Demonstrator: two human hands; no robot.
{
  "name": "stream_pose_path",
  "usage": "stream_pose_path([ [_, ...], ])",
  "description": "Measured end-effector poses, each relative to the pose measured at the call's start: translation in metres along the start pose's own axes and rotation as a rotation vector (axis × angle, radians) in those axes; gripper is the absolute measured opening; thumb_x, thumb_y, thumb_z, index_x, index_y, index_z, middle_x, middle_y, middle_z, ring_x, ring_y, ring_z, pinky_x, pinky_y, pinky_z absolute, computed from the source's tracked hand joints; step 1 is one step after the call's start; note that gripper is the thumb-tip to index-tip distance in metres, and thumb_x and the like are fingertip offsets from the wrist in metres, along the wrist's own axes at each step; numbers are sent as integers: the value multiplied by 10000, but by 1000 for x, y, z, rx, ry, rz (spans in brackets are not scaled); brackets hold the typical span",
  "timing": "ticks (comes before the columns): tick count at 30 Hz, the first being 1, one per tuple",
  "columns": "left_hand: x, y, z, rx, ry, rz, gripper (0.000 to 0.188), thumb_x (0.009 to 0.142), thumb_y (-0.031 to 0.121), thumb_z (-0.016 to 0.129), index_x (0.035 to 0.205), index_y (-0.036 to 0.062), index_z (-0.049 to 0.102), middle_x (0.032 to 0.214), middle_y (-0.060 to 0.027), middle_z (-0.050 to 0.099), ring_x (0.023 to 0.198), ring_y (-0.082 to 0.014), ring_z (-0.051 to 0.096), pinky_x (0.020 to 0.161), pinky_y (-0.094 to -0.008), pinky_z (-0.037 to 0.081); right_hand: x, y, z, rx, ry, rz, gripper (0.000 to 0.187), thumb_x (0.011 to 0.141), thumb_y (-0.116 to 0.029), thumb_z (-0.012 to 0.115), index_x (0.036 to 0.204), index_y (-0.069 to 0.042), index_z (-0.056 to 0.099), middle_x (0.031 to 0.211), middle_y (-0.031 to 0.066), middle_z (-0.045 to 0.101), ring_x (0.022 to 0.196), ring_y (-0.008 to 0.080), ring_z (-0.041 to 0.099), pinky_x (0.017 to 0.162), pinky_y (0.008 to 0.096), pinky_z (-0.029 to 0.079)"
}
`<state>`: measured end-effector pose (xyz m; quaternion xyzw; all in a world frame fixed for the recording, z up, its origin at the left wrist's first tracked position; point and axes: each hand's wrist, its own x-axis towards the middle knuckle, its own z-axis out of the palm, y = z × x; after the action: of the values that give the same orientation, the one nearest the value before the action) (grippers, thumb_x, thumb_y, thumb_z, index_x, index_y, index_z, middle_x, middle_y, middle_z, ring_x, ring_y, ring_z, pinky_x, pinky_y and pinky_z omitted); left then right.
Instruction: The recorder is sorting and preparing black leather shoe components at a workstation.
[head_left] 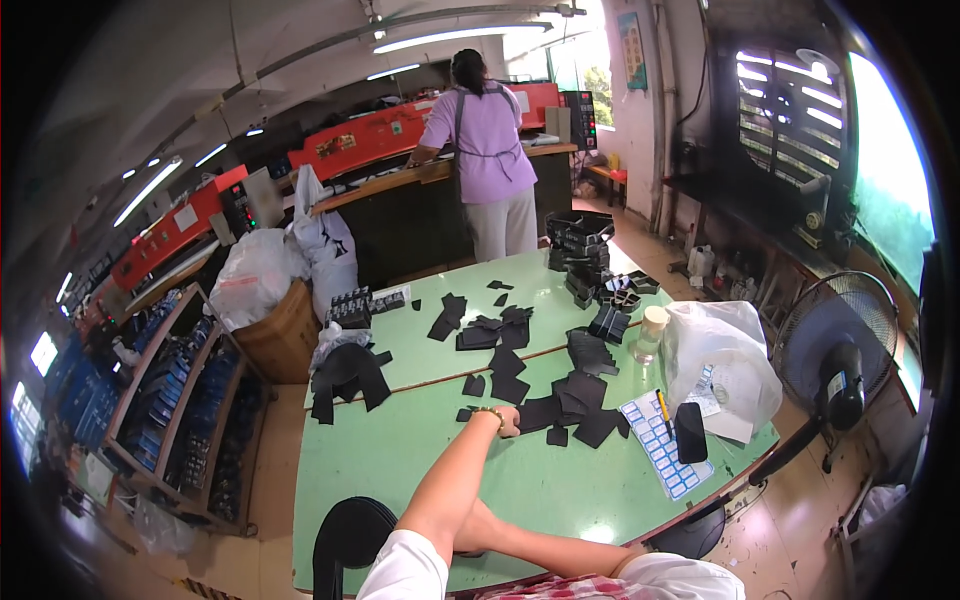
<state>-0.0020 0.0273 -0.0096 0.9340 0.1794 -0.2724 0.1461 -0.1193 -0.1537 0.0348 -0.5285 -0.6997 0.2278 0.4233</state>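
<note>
My left hand (508,421), with a beaded bracelet at the wrist, reaches across the green table (400,470). Its fingers curl down beside a row of flat black cut pieces (572,400); the fingertips are hidden. The black material there looks like thin sheet, but I cannot tell the kind. My right hand (478,527) lies close to my body, crossed by my left forearm, which hides its fingers. A dark edge shows just under it. To its left, a curved stack of black pieces (352,535) rests at the table's near edge. More black pieces (495,328) lie farther back.
At the table's right are a white plastic bag (720,350), a clear jar (650,335), a phone (690,432) and a blue-and-white sheet (665,460). Black frames (580,245) pile up at the back. A fan (840,350) stands right, a rack (180,410) left. A person (490,150) works beyond.
</note>
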Motion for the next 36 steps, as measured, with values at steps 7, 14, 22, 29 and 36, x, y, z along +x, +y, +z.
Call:
stream_pose_path([
  [7, 9, -7, -1, 0, 43, 6, 417, 732, 281, 613, 1122, 138, 585, 1160, -82, 568, 1066, -242, 537, 904, -358, 437, 2, 6, 7, -53, 100, -146, 222, 713, -239, 613, 820, -44, 602, 859, 171, 604, 871, 342, 556, 767, 414, 419],
  [14, -2, 0, -11, -7, 38, 10, 449, 767, 318, 592, 1158, 102, 549, 1165, -95, 561, 1069, -246, 531, 906, -348, 424, 5, 4, 0, -34, 108, -95, 190, 657, -210, 643, 689, -45, 554, 774, 156, 580, 799, 339, 542, 710, 422, 403],
  [22, -4, -1, -8, -25, 42, 23, 464, 771, 323, 594, 1170, 91, 538, 1166, -100, 558, 1074, -241, 527, 920, -339, 416, 1, -4, -1, -12, 126, -98, 171, 675, -197, 633, 714, -43, 571, 757, 149, 582, 760, 339, 547, 683, 411, 423],
  [29, -5, -4, -8, -69, 59, 29, 453, 771, 317, 601, 1157, 89, 545, 1145, -105, 567, 1057, -238, 536, 902, -330, 427, 4, -7, -3, -49, 95, -140, 182, 687, -203, 620, 776, -49, 581, 831, 139, 589, 837, 329, 544, 747, 415, 418],
  [36, -12, 2, -10, -73, 99, 74, 454, 775, 326, 607, 1159, 92, 540, 1104, -107, 584, 1026, -239, 551, 887, -337, 435, 3, -3, 5, -28, 181, -195, 215, 651, -196, 667, 709, -26, 549, 754, 160, 571, 755, 341, 536, 676, 414, 412],
])
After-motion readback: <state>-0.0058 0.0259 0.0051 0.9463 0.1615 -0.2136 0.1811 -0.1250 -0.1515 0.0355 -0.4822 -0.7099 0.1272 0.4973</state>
